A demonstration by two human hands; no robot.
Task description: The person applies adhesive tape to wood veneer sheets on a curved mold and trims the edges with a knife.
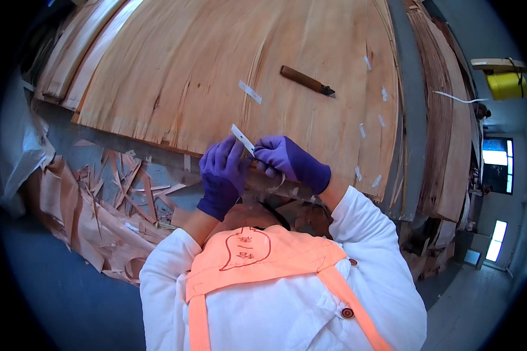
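Both my hands wear purple gloves and meet at the near edge of a large wood veneer sheet point(208, 58). A short white strip of tape point(243, 139) sticks up between them. My right hand point(290, 161) pinches the strip's lower end, its fingers curled. A thin pale band point(280, 182) hangs in a curve below that hand. My left hand point(223, 172) is closed, its fingertips against the strip's left side. On the veneer ahead lies a wooden-handled knife point(304, 80) with a dark blade end. Another white tape piece point(250, 92) lies stuck across a crack.
Several small tape pieces point(362, 130) dot the veneer's right side. More veneer stacks stand at the right point(442, 117) and far left point(70, 58). Torn veneer scraps point(129, 187) lie heaped below the left edge. A yellow container point(505, 86) stands at the far right.
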